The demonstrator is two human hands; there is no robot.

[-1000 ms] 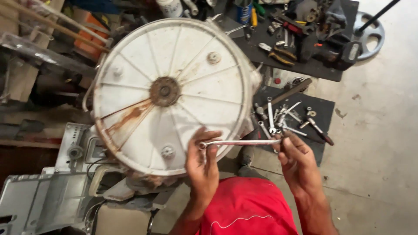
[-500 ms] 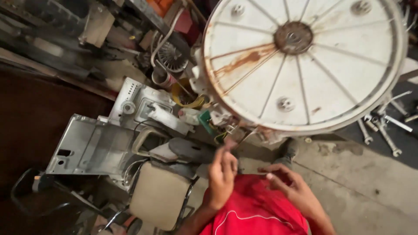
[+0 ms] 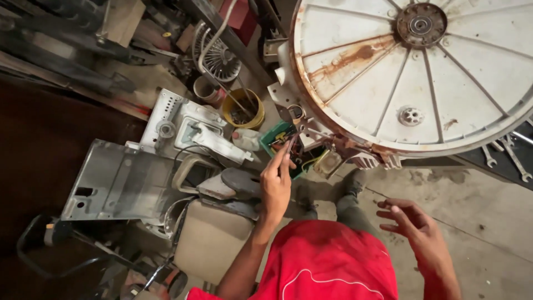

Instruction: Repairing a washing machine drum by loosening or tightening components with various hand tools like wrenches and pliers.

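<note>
On floor, far left: dark frame (image 3: 33, 250), looped, beside a grey metal panel (image 3: 111, 180).
Left-centre: white plastic housing (image 3: 183, 125) just above the panel; grey pad (image 3: 241, 182) and beige slab (image 3: 208, 239) below it.
Upper centre: fan grille (image 3: 219, 58); yellow cup (image 3: 243, 108) under it, a small pot (image 3: 206, 89) touching its left side.
Green tray: small green tray (image 3: 277, 136) with wires, just right of the cup, at the tub's lower-left edge.
Left hand: left hand (image 3: 276, 180) reaches forward, fingers pinched together on a thin wrench (image 3: 290, 143); its tip is over the tray. Only part of the tool shows.
Wrench location: in left hand, between tray and tub rim, pointing up-right.
Tub: big white ribbed tub (image 3: 411, 78) on its side, rust streak from the hub (image 3: 421, 24), fills upper right.
Person: red shirt (image 3: 327, 261) at bottom centre.
Right hand: right hand (image 3: 413, 222) over bare concrete, fingers apart, holds nothing.
Far right: loose wrenches (image 3: 508, 155) on a dark mat under the tub rim.
</note>
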